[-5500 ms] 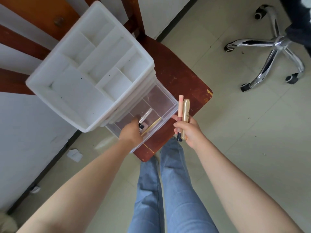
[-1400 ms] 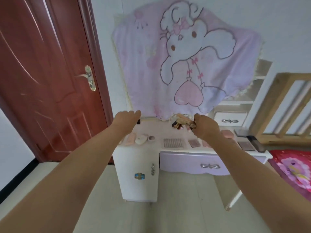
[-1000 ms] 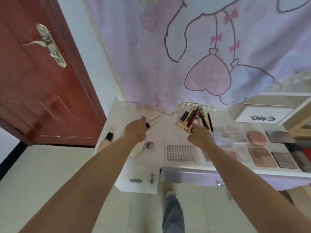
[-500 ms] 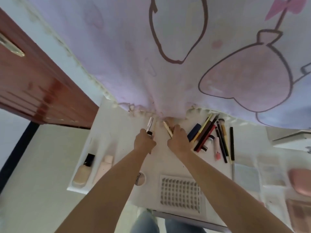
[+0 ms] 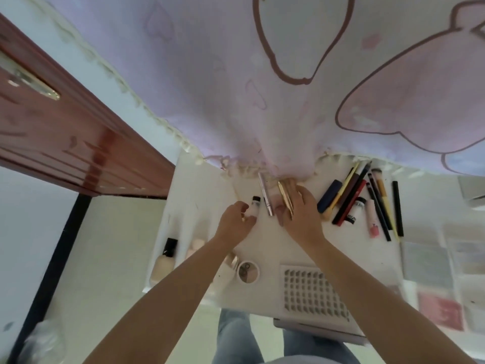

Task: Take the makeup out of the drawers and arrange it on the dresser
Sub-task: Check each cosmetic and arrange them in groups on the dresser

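- The left hand (image 5: 234, 225) has its fingers curled round the pale lower end of a small tube (image 5: 254, 207) with a black cap; the tube lies on the white dresser (image 5: 199, 206), cap pointing to the back.
- Just right of the tube lies a thin silver stick (image 5: 266, 197), long and shiny, its far end under the hem of the cloth (image 5: 236, 88).
- The right hand (image 5: 301, 218) lies flat with fingers stretched out, pressing on a gold tube (image 5: 285, 197); the tube is slim, glossy and pointed to the back, and its near end is hidden under the fingers. A pinkish piece shows below the thumb, too blurred to name.
- All three lie side by side at the back of the dresser, near the middle, close to the cloth's fringe.
- To the right, well apart from the hands, a row of pencils (image 5: 351, 198) and brushes (image 5: 381, 203) lies fanned out.
- Near the left edge lie a foundation bottle (image 5: 164, 260) with a black cap and a pale pink bottle.
- Nearer the front are a small round jar (image 5: 248, 271) and a lash tray (image 5: 313, 295).
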A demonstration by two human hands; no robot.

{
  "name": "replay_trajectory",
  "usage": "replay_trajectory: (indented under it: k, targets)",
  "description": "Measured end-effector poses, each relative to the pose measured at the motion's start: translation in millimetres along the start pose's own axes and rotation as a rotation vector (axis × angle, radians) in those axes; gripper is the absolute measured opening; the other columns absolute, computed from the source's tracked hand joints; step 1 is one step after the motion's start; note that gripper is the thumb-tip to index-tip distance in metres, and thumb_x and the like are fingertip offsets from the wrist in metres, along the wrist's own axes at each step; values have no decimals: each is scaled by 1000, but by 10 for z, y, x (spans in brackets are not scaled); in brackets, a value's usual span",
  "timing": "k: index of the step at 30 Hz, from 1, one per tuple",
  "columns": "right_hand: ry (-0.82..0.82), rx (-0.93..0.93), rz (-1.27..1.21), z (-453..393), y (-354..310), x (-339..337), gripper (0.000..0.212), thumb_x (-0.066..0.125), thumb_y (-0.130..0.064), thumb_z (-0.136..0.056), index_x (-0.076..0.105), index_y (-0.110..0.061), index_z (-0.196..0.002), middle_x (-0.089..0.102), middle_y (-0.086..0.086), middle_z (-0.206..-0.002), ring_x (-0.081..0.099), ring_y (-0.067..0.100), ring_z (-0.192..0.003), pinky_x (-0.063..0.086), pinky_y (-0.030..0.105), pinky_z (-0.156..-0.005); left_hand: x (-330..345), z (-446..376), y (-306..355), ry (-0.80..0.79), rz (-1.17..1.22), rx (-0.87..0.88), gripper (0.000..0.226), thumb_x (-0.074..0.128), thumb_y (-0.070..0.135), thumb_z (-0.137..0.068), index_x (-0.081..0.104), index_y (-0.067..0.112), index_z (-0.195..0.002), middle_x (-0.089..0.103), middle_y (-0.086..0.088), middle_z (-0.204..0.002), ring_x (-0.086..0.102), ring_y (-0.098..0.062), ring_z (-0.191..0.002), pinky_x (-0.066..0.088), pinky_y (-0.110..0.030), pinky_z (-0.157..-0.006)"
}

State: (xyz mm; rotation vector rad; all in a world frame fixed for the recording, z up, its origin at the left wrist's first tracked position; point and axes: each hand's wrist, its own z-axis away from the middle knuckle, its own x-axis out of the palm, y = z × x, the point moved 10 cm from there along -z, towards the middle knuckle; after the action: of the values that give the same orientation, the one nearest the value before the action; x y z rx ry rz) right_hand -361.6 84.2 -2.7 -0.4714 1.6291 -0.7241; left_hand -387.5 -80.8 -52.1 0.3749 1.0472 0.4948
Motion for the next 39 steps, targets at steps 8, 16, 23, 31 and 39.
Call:
replay_trajectory:
  k: [8,16,23,31,39]
  targets:
    - [71,-120,21,486,-680,242,25,63,19,-63,64,9,-86,65,24,-81,64,36,-71,48,28,-64,-884,432,-814,180,-18,172,36,56,12,-87,50,0,-121,54,-14,-123,48,-27,-117,36,-31,-98]
    - [-144,47,75,858,-1112,1246,24,52,4,-81,62,7,-103,63,21,-105,55,33,-103,41,33,-89,-893,523,-1920,-56,-337,-109,75,68,50,-66,41,9,-123,47,-11,-124,43,-28,-117,39,-35,-94]
    - [-77,4,198,947,-1408,1479,14,55,10,-65,65,9,-74,67,23,-74,63,40,-75,51,42,-70,-746,414,-1908,-166,-250,-12,63,68,27,-73,38,4,-124,42,-12,-125,46,-28,-115,40,-32,-86]
    - [-4,-97,265,933,-1616,1478,26,68,22,-45,66,5,-66,66,19,-64,63,39,-61,54,42,-59,-895,363,-1940,-44,-197,150,62,68,36,-75,41,5,-122,41,-11,-125,41,-24,-116,36,-28,-94]
    - [-210,212,342,389,-1328,1678,29,48,-14,-89,58,-7,-115,60,12,-111,48,29,-108,38,32,-87,-895,315,-2073,-63,-143,96,58,67,42,-74,47,9,-117,48,-8,-119,47,-22,-110,40,-28,-89]
